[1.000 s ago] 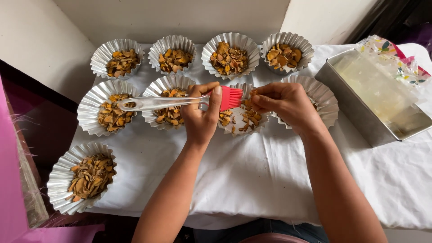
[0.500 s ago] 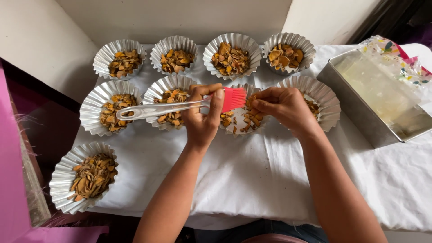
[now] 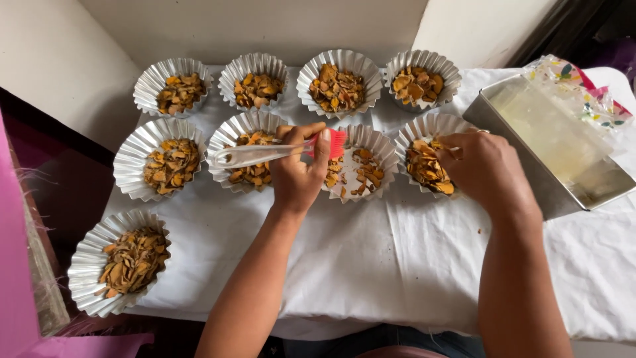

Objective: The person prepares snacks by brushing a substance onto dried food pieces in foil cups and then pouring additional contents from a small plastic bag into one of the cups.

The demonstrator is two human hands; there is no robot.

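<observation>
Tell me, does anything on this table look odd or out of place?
One fluted foil cup, beside the red brush in the left hand, holds only a few scattered orange-brown chips, while the others are heaped. Another cup sits alone at the cloth's near left corner. Nothing looks spilled.

A white-clothed table carries nine fluted foil cups and a metal tray.

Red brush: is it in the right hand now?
No, the left hand grips the red brush, while the right hand rests at a fluted foil cup.
</observation>
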